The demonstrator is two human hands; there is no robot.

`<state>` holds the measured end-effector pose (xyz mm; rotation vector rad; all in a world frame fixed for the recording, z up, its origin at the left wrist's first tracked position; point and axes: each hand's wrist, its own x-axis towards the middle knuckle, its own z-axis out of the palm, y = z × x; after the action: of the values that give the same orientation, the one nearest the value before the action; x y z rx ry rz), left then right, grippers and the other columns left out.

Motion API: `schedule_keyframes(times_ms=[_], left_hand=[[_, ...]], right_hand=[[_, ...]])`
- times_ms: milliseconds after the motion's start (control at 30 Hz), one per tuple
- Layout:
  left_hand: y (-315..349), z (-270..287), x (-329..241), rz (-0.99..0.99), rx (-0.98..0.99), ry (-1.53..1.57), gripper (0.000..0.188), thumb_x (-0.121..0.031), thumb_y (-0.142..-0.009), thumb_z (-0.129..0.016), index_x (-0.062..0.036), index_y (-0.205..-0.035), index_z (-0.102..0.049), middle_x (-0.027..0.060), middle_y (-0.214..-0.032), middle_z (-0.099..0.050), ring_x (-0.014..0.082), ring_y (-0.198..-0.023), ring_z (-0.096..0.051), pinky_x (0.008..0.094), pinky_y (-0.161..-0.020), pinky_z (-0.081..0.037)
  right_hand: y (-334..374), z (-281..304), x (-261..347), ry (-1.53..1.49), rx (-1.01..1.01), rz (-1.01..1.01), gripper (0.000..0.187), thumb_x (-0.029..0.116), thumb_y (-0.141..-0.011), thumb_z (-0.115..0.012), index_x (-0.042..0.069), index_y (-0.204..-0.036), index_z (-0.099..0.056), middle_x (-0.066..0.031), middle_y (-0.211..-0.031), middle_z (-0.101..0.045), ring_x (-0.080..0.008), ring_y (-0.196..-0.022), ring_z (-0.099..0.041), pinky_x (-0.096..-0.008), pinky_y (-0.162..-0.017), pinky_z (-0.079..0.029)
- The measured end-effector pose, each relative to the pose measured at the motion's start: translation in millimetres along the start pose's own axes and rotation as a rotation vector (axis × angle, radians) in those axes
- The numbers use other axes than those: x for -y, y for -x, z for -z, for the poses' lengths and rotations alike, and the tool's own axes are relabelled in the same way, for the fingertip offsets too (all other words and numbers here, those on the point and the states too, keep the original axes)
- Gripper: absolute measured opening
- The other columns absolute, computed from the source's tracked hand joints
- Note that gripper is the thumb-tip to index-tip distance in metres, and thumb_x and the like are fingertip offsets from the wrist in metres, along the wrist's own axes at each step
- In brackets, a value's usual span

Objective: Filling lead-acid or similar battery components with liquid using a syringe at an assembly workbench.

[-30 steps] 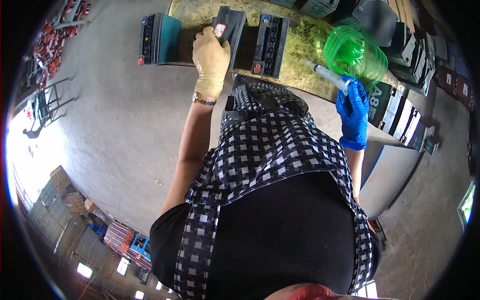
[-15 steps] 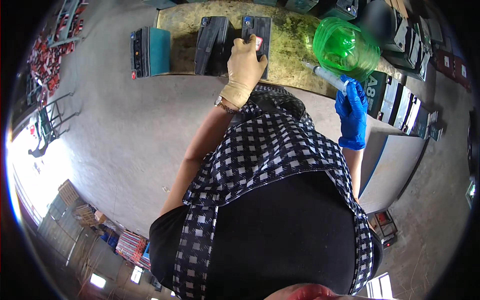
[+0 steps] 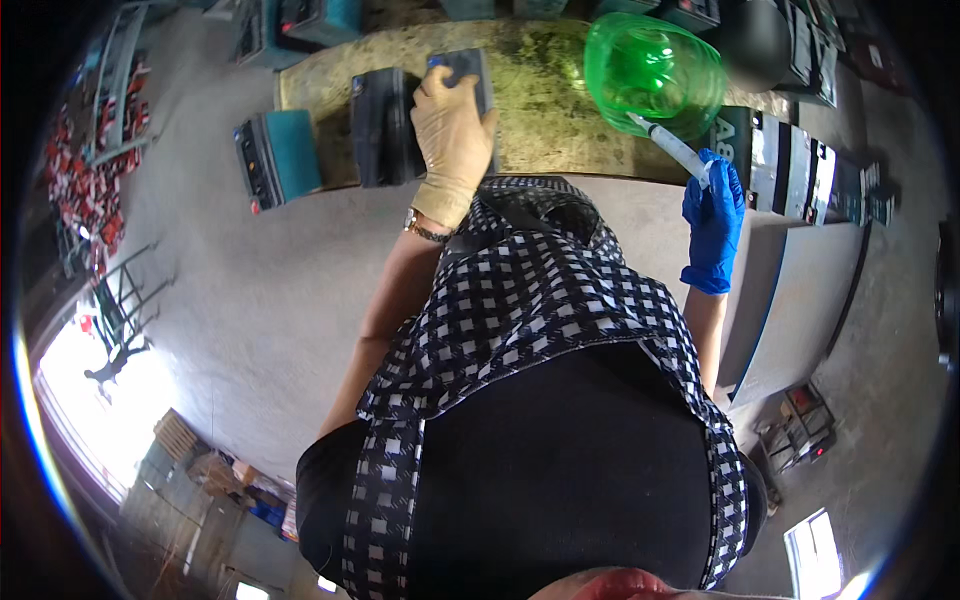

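Note:
My left hand, in a cream glove, lies over the black battery on the bench, its fingers curled onto the top and hiding much of it. Close to its left stands another black battery. In a blue glove, my right hand is closed around a clear syringe that slants up and left. The syringe's tip overlaps the lower left side of a green see-through plastic container; whether it is inside or in front I cannot tell.
A stained yellowish bench top carries these things. A teal-and-black battery stands at its left end, with more batteries along the far side. Cartons line the right, beside a grey panel.
The whole view has shifted, moving the bench leftward in the picture. My left hand and its battery have come closer to the neighbouring battery. The syringe tip has moved rightward onto the green container's outline.

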<state>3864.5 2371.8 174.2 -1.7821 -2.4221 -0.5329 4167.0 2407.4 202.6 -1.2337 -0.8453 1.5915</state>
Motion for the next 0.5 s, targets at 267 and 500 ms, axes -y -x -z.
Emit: schedule_keyframes(times_ms=[267, 500], left_hand=[[-13, -137, -144, 0.714, 1.630, 1.973, 0.042, -0.046, -0.101, -0.045, -0.0081, -0.112, -0.059, 0.0098, -0.106, -0.067, 0.0226, -0.088, -0.064, 0.0347, -0.083, -0.052], [0, -240, -187, 1.260, 1.258, 2.077, 0.045, -0.041, -0.102, -0.032, -0.0115, -0.132, -0.049, 0.0102, -0.134, -0.053, 0.0207, -0.123, -0.048, 0.0383, -0.108, -0.035]], right_hand=[[-49, 10, -44, 0.352, -0.112, 0.113, 0.023, 0.023, -0.100, -0.056, 0.007, -0.115, -0.062, 0.0025, -0.078, -0.058, -0.0042, -0.064, -0.050, -0.0198, -0.052, -0.038], [-92, 21, -95, 1.050, -0.055, 0.294, 0.023, 0.022, -0.096, -0.060, 0.005, -0.110, -0.064, -0.0128, -0.074, -0.068, -0.0131, -0.062, -0.063, -0.0310, -0.057, -0.048]])
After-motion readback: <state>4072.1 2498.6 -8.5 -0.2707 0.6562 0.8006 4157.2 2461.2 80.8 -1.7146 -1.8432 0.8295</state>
